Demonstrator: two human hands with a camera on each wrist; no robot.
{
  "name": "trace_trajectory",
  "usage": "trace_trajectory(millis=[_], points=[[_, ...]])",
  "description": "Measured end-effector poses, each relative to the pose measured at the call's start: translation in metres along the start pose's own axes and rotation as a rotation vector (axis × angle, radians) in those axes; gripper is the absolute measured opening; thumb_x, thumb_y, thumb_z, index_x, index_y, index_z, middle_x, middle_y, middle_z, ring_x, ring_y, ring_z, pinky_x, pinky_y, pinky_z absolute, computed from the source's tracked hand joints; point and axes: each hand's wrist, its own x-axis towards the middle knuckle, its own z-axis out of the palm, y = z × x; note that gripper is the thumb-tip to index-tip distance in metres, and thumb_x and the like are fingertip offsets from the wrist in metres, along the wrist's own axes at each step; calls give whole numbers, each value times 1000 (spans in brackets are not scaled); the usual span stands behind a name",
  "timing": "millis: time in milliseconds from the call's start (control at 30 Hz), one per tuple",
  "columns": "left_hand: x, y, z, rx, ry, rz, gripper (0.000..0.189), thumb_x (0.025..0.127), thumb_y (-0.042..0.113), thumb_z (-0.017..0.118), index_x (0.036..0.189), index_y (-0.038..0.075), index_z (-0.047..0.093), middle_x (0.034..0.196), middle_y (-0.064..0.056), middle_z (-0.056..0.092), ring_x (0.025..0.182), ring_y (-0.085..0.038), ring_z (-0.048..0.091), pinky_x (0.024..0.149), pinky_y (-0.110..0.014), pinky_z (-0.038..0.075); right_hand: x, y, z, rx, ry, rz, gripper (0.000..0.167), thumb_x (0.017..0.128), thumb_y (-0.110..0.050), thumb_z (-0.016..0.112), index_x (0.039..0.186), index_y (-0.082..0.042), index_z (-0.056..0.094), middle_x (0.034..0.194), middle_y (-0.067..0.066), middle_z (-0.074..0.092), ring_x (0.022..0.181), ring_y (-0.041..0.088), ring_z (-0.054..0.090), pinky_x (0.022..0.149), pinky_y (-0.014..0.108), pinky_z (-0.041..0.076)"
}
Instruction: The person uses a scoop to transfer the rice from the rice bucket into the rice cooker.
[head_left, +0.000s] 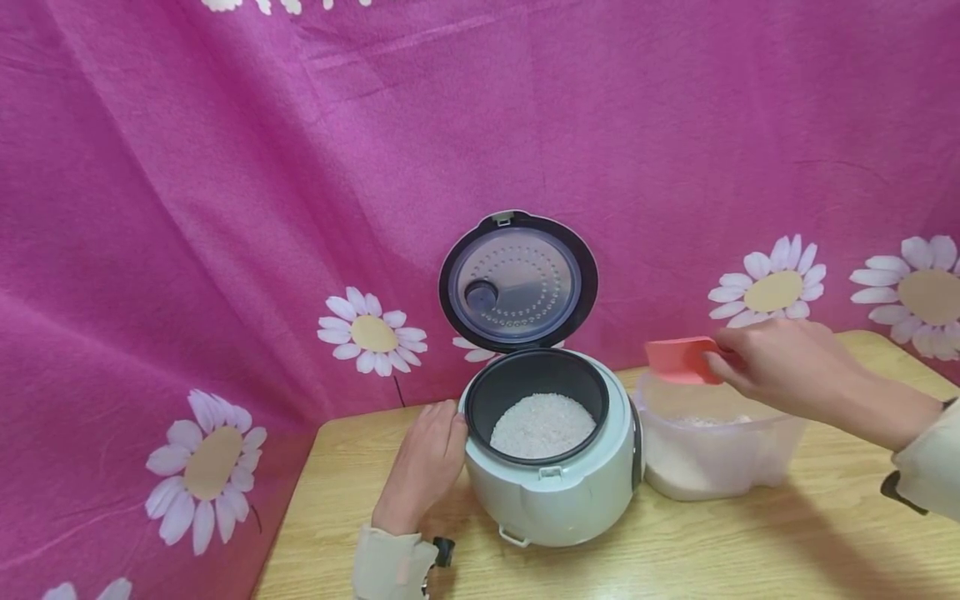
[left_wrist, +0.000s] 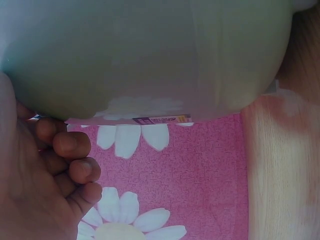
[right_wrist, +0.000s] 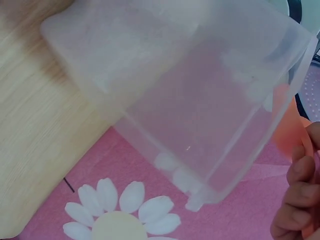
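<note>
A pale mint rice cooker [head_left: 551, 508] stands with its lid [head_left: 517, 283] raised, white rice [head_left: 542, 425] heaped in its dark inner pot [head_left: 495, 390]. Against the cooker's left side, at the rim, rests my left hand [head_left: 426, 457]; the left wrist view shows its fingers [left_wrist: 82, 171] loosely bent beside the cooker's wall [left_wrist: 150, 60]. My right hand [head_left: 780, 362] grips the handle of a coral-coloured scoop [head_left: 678, 360], held above a translucent plastic bin [head_left: 720, 467] to the right of the cooker. The inside of the scoop is hidden.
Some rice lies in the bin, which stands close to the cooker's right side. Both are on a light wooden table [head_left: 840, 533]. Behind and to the left hangs a magenta cloth [head_left: 225, 208] printed with daisies.
</note>
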Motion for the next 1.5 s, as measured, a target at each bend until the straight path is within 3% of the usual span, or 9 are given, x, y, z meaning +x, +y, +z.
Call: trace_trajectory(millis=[233, 933, 1033, 1233, 1500], points=[[0, -1, 0, 2, -4, -1, 21, 108, 26, 44, 111, 13, 61, 100, -1, 63, 98, -15, 53, 92, -37, 55, -5, 6, 2, -7, -56, 40, 35, 87, -21, 74, 64, -24, 48, 54, -13, 41, 50, 6, 33, 46, 26, 24], [0, -2, -1, -12, 4, -1, 27, 108, 25, 44, 122, 12, 63, 112, -2, 68, 103, -17, 56, 98, -41, 55, -20, 13, 15, -7, -67, 27, 43, 83, -18, 74, 59, -25, 40, 53, -13, 31, 49, 3, 27, 46, 24, 20], [-1, -3, -1, -16, -1, -5, 28, 108, 25, 43, 124, 12, 63, 115, -2, 69, 104, -17, 56, 99, -41, 56, -20, 13, 16, -2, -121, 28, 41, 81, -15, 74, 58, -24, 42, 54, -12, 31, 50, 5, 29, 46, 25, 21], [-2, -3, -1, -23, 7, -3, 29, 108, 25, 44, 126, 13, 63, 118, -2, 70, 107, -17, 57, 101, -41, 55, -8, 10, 14, 20, -309, 44, 39, 81, -15, 75, 58, -24, 44, 57, -11, 30, 53, 7, 29, 49, 25, 22], [-2, -3, 0, -10, 23, 18, 23, 107, 23, 44, 115, 13, 63, 105, -1, 68, 100, -16, 55, 95, -39, 55, 4, 12, 15, 29, -479, 39, 27, 79, -18, 78, 67, -22, 54, 61, -7, 42, 55, 12, 38, 50, 29, 28]])
